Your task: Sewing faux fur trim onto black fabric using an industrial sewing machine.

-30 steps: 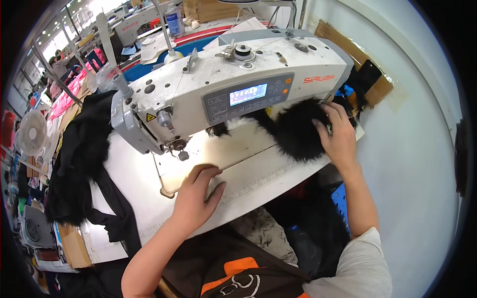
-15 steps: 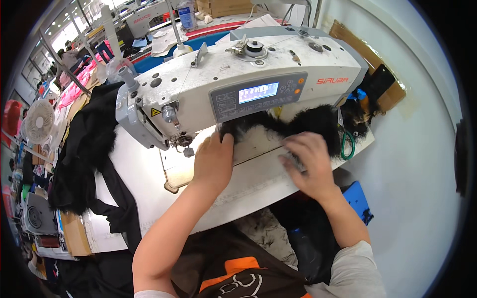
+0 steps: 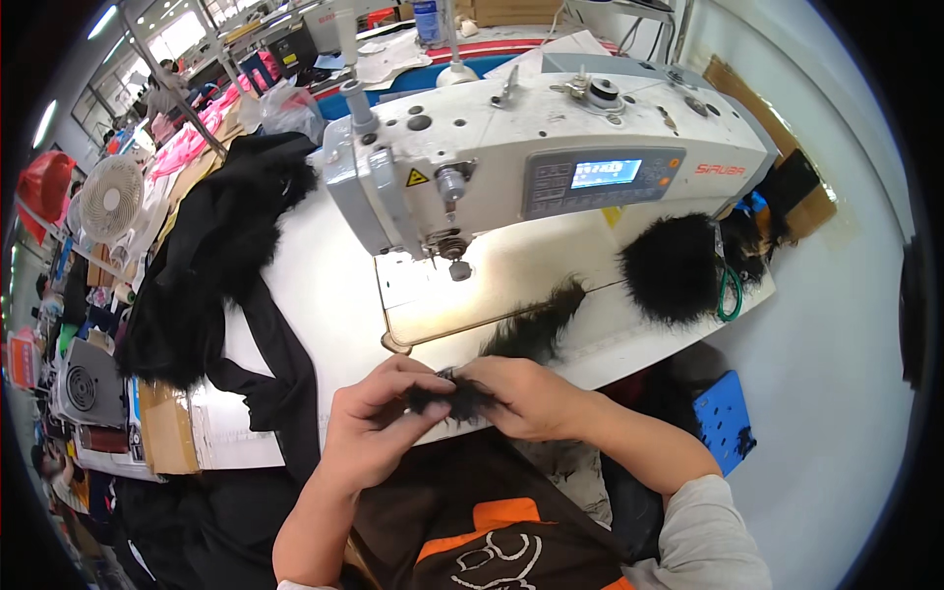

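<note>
One small piece of black fur (image 3: 454, 401) is held between two bare hands at the lower centre of the frame, in front of the near edge of the table (image 3: 339, 324). Its left end is pinched between the thumb and fingers of the left hand (image 3: 379, 418), while its right end is gripped by the bent fingers of the right hand (image 3: 531, 398), whose thumb is largely hidden. The fingertips of both hands are brought close together over the fur. A longer fur strip (image 3: 536, 329) is laid on the tabletop just beyond the right hand; whether it is joined to the held piece cannot be told. Above it, the centre and upper right are filled by a white sewing machine (image 3: 472, 147), on which a lit screen (image 3: 606, 173) is set, and the tabletop under its needle end is brightly lit. At right, a rounded black fur bundle (image 3: 672, 270) is placed on the table, with green-handled scissors (image 3: 729, 293) lying against its right side. Below these, a blue perforated panel (image 3: 721, 418) is seen. At left, a black garment (image 3: 202, 265) with furry parts is draped across the table, and a white fan (image 3: 110, 200) is positioned at upper left.
</note>
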### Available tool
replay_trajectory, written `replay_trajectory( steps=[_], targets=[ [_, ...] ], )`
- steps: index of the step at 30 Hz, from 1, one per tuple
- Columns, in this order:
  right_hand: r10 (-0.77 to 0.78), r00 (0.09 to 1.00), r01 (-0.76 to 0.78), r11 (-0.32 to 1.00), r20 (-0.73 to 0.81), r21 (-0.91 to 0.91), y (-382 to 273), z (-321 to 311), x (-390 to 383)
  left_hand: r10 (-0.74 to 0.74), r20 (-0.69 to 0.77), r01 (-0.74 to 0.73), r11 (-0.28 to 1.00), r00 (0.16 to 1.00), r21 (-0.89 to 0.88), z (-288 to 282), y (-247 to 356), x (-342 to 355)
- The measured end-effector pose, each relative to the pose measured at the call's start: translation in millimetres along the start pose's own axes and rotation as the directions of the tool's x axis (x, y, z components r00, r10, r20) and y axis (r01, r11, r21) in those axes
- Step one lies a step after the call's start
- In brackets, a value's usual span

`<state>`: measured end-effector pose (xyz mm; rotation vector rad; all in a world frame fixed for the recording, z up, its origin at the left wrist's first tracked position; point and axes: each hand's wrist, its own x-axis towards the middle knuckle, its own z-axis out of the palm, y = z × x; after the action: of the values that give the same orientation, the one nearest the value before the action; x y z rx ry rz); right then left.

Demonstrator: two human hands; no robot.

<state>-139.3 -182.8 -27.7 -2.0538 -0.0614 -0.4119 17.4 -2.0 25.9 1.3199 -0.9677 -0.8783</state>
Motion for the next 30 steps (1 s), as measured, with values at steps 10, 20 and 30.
replay_trajectory(
  steps=[10, 20, 30],
  targets=[
    [0.148, 0.989, -0.147, 0.983, 0.0, 0.109, -24, -13, -6, 0.099, -0.376, -0.255, 0.884, 0.921, -0.391, -63, -29, -30],
    [0.481, 0.859, 0.17, 0.055, -0.176, 0.984, 3, 5, -29, -0.042, -0.443, -0.094, 0.956, 0.896, -0.279, -56, -47, -36],
    [0.535, 0.829, -0.416, 0.784, -0.161, 0.461, -2, -8, 26, 0.01, -0.101, 0.026, 0.936, 0.995, 0.35, -62, -27, 6]
  ],
)
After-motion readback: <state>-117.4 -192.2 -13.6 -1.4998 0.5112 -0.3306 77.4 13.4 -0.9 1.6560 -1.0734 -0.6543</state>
